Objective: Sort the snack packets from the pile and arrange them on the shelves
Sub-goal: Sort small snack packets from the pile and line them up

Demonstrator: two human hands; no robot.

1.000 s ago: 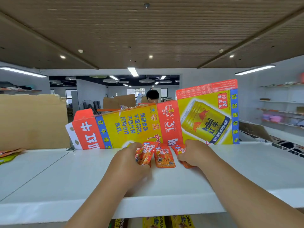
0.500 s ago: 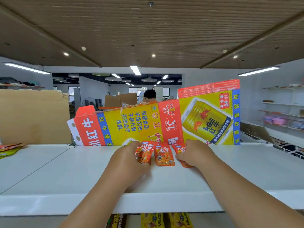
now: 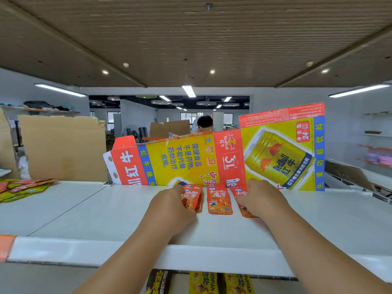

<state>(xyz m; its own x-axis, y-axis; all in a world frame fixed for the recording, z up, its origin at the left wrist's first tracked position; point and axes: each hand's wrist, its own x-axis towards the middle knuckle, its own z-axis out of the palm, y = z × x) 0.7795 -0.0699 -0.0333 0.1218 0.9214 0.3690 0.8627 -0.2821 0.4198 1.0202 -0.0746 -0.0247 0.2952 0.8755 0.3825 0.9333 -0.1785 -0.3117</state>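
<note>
Three small orange-red snack packets lie side by side on the white top shelf [image 3: 84, 209], in front of a flattened Red Bull carton. My left hand [image 3: 169, 206] holds the left packet [image 3: 192, 198] by its left side. The middle packet [image 3: 219, 201] lies flat and free between my hands. My right hand [image 3: 258, 198] covers most of the right packet [image 3: 244, 210] and grips it; only its top and lower left corner show.
The yellow and red Red Bull carton [image 3: 191, 162] stands along the shelf's back. Brown cardboard [image 3: 63, 149] stands at back left. More packets [image 3: 21, 187] lie at the far left. Yellow packets [image 3: 212, 283] sit on the shelf below. A person [image 3: 204, 123] is behind the carton.
The left packet has come down from tilted in my left hand to nearly flat on the shelf. The camera has shifted slightly; the other packets stay put.
</note>
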